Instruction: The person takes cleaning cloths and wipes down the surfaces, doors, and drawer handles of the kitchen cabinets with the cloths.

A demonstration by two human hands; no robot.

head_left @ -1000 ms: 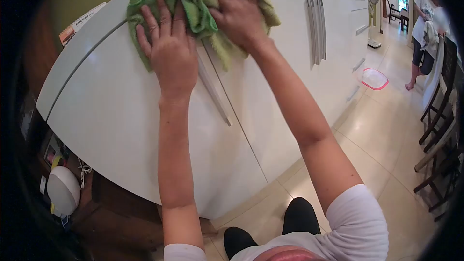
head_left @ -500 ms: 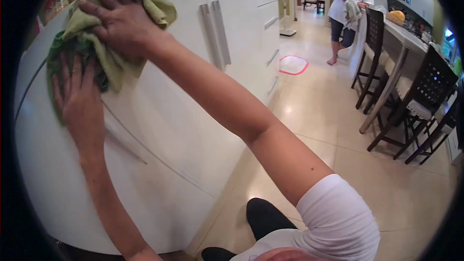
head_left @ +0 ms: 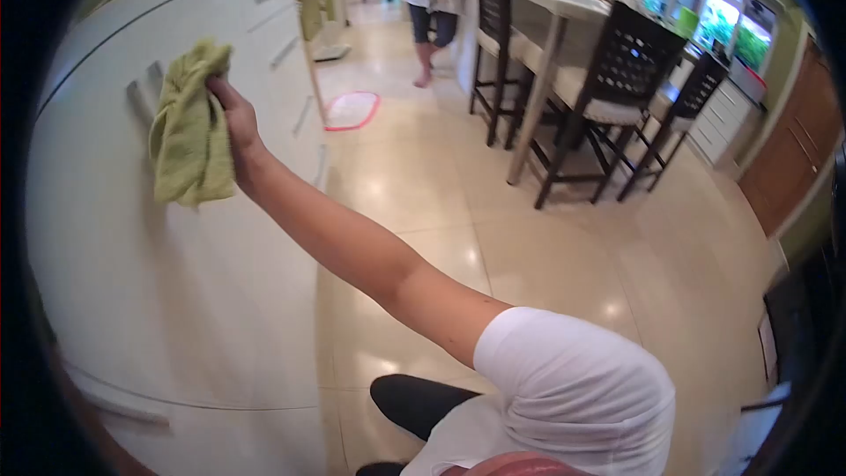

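Shifted toward the handles [head_left: 139,104], right-hand fingers [head_left: 224,93] clutch the yellow-green cloth [head_left: 189,139].

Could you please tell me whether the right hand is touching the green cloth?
Touching: the head view shows the right hand gripping the green cloth at one side, with no gap between skin and fabric.

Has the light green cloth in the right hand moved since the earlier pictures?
Yes, rightward along the cabinet front: the light green cloth was left of the paired handles earlier, and now it partly covers them in view.
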